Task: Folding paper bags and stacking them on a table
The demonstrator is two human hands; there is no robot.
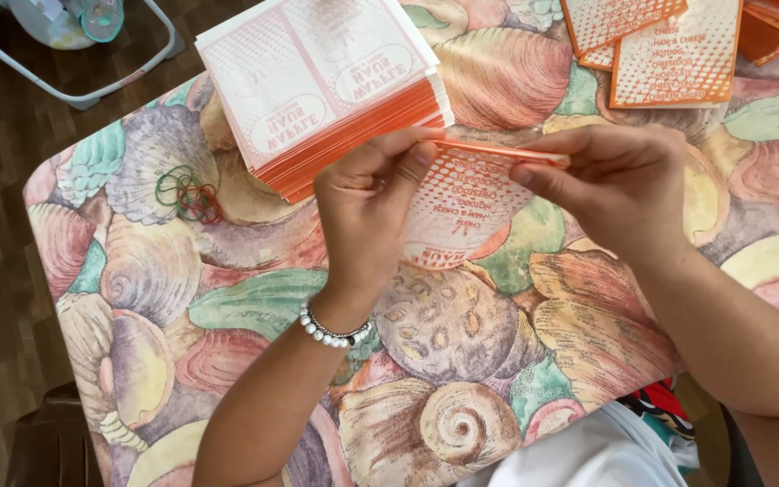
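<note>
My left hand (367, 203) and my right hand (615, 180) both pinch the top edge of one orange-and-white dotted card sheet (462, 203), held just above the table. The sheet hangs tilted between the hands, its printed face toward me. A bead bracelet (331, 329) circles my left wrist. A thick stack of the same flat cards (326, 86), pale face up with orange edges, lies on the table just beyond my left hand.
The table (227, 298) wears a seashell-patterned cloth. Coloured rubber bands (188, 192) lie left of the stack. More orange cards (669, 50) sit at the far right. A white-framed stand (74, 54) is on the dark wood floor at top left.
</note>
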